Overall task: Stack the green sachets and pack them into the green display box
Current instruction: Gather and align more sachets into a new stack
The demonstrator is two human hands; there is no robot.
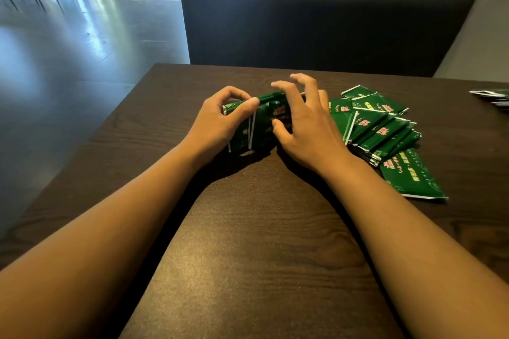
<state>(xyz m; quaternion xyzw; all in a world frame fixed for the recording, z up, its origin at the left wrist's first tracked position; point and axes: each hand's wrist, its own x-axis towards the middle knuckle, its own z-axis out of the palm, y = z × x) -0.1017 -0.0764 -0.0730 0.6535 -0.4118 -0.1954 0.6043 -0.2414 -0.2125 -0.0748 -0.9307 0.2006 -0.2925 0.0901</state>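
A stack of green sachets (261,124) stands on edge near the middle of the dark wooden table (248,228). My left hand (217,121) grips its left end, thumb across the top. My right hand (303,129) touches the stack's right side with its thumb while the other fingers are spread and lifted above it. Several loose green sachets (377,129) lie fanned out on the table just right of my right hand, one (410,176) apart at the near end. No green display box is in view.
More sachets (493,96) show at the right edge of the frame. A dark upholstered bench back (316,22) rises behind the table's far edge. The table's left edge drops to a shiny grey floor (68,63).
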